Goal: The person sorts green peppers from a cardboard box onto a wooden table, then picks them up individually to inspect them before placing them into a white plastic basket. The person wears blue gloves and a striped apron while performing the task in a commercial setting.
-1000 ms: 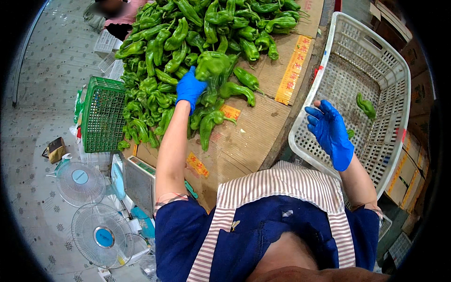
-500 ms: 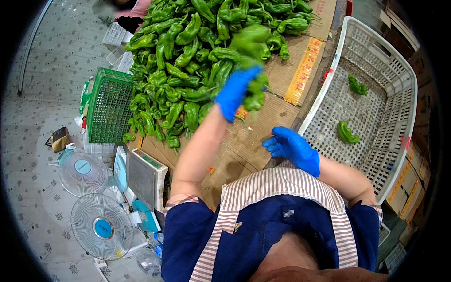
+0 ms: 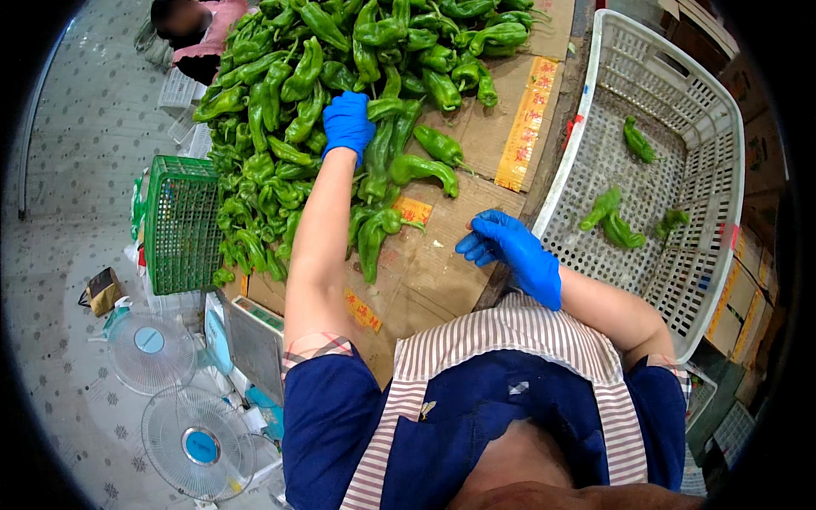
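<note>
A large heap of long green peppers [image 3: 293, 72] covers the cardboard-topped table in front of me. My blue-gloved left hand [image 3: 347, 126] is at the heap, its fingers curled down over green peppers; what lies under the palm is hidden. Just to the right of it, several peppers are spread over the cardboard, among them a curved pepper [image 3: 422, 172]. My right hand [image 3: 514, 252], also in a blue glove, is near the table edge beside the crate. Its fingers are loosely bent, with nothing visible in them. The white plastic crate [image 3: 586, 140] holds several peppers.
On the left stands a green plastic crate [image 3: 183, 225], with a flat scale [image 3: 257, 344] nearer me. Two fans [image 3: 151, 353] stand on the patterned floor below. A person in a pink sleeve [image 3: 223, 30] is at the far left. Cardboard boxes [image 3: 738, 327] lie beyond the white crate.
My left hand has moved away and left onto the heap; the peppers it carried lie spread on the cardboard. More peppers are in the white crate. My right hand has shifted slightly left.
</note>
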`<move>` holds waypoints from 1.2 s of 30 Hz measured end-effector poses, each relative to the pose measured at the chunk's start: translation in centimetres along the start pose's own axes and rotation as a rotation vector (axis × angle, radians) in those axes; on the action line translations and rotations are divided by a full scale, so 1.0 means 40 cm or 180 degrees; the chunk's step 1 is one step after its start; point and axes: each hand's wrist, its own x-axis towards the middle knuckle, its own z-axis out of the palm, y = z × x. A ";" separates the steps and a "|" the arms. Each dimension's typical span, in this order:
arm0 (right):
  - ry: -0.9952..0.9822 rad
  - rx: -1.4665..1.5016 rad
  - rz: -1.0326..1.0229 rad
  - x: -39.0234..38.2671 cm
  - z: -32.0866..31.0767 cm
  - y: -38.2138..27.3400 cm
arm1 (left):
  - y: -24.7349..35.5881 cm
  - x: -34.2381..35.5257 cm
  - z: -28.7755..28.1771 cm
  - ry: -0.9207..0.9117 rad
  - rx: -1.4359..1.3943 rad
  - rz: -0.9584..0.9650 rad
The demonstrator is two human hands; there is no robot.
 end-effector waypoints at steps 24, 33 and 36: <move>-0.0266 0.1600 -0.0340 0.065 -0.098 -0.050 | 0.288 -0.121 -0.006 -0.0886 0.0206 0.2225; -0.0058 0.1656 -0.0795 -0.116 -0.258 -0.132 | 0.073 -0.176 -0.123 -0.0924 -0.7444 -0.1422; 0.0217 0.1985 -0.1061 -0.150 -0.350 -0.146 | 0.065 -0.217 -0.136 -0.0754 -0.8013 -0.0971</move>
